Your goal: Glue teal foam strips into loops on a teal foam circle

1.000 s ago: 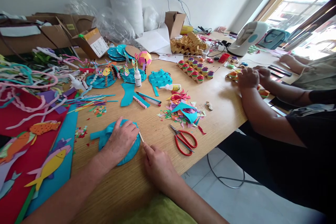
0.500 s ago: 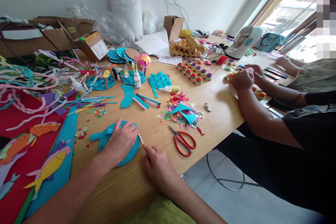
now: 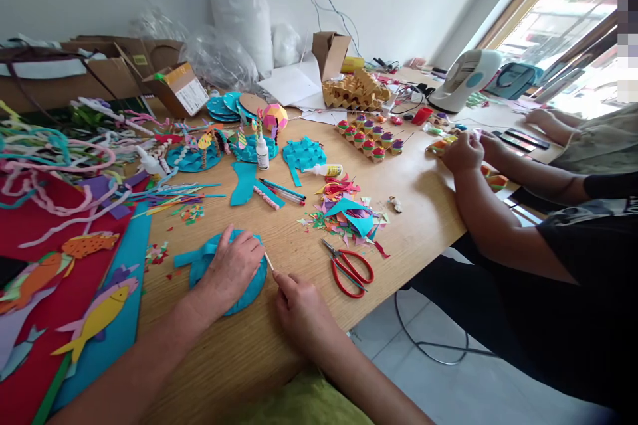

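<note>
A round blue paper disc [image 3: 253,293] with a strip sticking out on its left lies on the table. My left hand [image 3: 234,267] rests over it, fingers bent together and holding it down; what is beneath the fingertips is hidden. At the disc's right edge, a thin pale stick [image 3: 270,261] reaches from under the left fingertips to my right hand [image 3: 301,304]. The right thumb and forefinger pinch its near end. Scissors with red handles [image 3: 351,272] lie partly open on the table to the right. Blue paper scraps [image 3: 353,214] and coloured bits lie beyond them.
White glue bottles [image 3: 262,153] and pens [image 3: 282,190] sit farther back. Pipe cleaners [image 3: 60,166] and paper fish [image 3: 97,319] crowd the left. Painted egg-carton pieces [image 3: 371,136] stand at the back. A co-worker's hands [image 3: 466,149] handle something small at the right.
The view has shifted slightly, so everything sits a little differently in the picture. Both my hands keep nearly the same place at the disc and stick.
</note>
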Available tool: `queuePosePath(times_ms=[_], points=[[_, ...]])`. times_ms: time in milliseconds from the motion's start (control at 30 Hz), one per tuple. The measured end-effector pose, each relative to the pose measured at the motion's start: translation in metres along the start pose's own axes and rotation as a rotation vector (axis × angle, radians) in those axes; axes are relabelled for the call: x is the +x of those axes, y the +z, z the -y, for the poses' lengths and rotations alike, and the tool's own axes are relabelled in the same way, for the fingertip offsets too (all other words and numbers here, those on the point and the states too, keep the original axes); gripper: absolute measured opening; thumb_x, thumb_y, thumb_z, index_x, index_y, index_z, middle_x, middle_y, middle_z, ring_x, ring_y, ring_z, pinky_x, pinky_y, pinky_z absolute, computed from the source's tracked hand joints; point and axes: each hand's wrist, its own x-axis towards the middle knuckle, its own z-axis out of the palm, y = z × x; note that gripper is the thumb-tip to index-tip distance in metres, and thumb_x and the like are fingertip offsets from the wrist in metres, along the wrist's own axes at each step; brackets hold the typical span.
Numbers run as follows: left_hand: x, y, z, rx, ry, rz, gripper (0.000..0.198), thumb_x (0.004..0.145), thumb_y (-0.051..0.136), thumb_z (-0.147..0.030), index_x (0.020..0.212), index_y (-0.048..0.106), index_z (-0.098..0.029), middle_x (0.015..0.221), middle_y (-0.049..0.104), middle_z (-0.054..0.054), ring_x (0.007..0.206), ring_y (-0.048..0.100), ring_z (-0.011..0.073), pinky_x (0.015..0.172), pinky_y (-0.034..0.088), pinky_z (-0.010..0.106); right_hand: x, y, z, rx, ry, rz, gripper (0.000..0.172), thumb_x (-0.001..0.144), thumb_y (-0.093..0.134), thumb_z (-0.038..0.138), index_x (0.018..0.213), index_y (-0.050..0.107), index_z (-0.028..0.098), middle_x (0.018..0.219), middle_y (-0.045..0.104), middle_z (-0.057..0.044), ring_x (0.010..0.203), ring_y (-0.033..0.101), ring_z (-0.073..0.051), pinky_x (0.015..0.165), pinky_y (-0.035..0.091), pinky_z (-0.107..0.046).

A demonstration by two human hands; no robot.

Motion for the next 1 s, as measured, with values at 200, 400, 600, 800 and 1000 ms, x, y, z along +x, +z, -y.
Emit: queuePosePath(times_ms=[200,400,600,800,1000], points=[[-0.001,0.002,-0.001,0.0,0.012,-0.022,0.013,0.079,0.051,-0.01,0.082,0.059,-0.019,0.085,0.064,0.005,0.092,0.054,0.0255,0.094,0.032,0.054,-0.002,-0.004,-0.009,0.204,-0.01,-0.207,0.035,0.074,0.044,0.008,0.099,0.067,0.014,0.075,0.069,-0.006,0.066,0.061,-0.014,0.063,0.045,-0.02],[-0.009,-0.005,0.005,-0.098,-0.013,-0.107,0.024,0.076,0.054,-0.009,0.097,0.056,-0.019,0.098,0.064,0.006,0.099,0.054,0.0253,0.095,0.032,0.055,-0.003,-0.008,-0.017,0.167,-0.003,-0.19,0.037,0.075,0.042,0.011,0.104,0.064,0.011,0.075,0.068,-0.008,0.065,0.06,-0.015,0.062,0.046,-0.023],[-0.036,-0.024,0.008,-0.122,-0.004,-0.266,0.019,0.078,0.05,-0.011,0.093,0.059,-0.019,0.092,0.065,0.005,0.092,0.057,0.0252,0.092,0.036,0.053,0.013,-0.013,-0.013,0.121,-0.069,-0.121,0.036,0.078,0.042,0.012,0.109,0.063,0.015,0.086,0.069,-0.008,0.073,0.062,-0.016,0.066,0.045,-0.024],[-0.068,-0.005,-0.016,-0.173,0.077,-0.247,0.029,0.078,0.041,-0.006,0.093,0.06,-0.021,0.09,0.067,0.001,0.085,0.061,0.0175,0.076,0.05,0.029,0.022,-0.007,-0.012,0.039,-0.045,-0.044,0.035,0.081,0.043,0.013,0.11,0.062,0.017,0.092,0.069,-0.008,0.081,0.063,-0.018,0.072,0.045,-0.024],[-0.086,0.034,-0.023,-0.089,0.005,-0.344,0.037,0.083,0.03,-0.005,0.095,0.062,-0.02,0.097,0.067,0.004,0.09,0.06,0.0196,0.076,0.051,0.033,0.026,-0.006,-0.006,-0.061,-0.009,0.028,0.036,0.084,0.042,0.015,0.115,0.06,0.018,0.091,0.068,-0.007,0.078,0.063,-0.017,0.07,0.043,-0.023]])
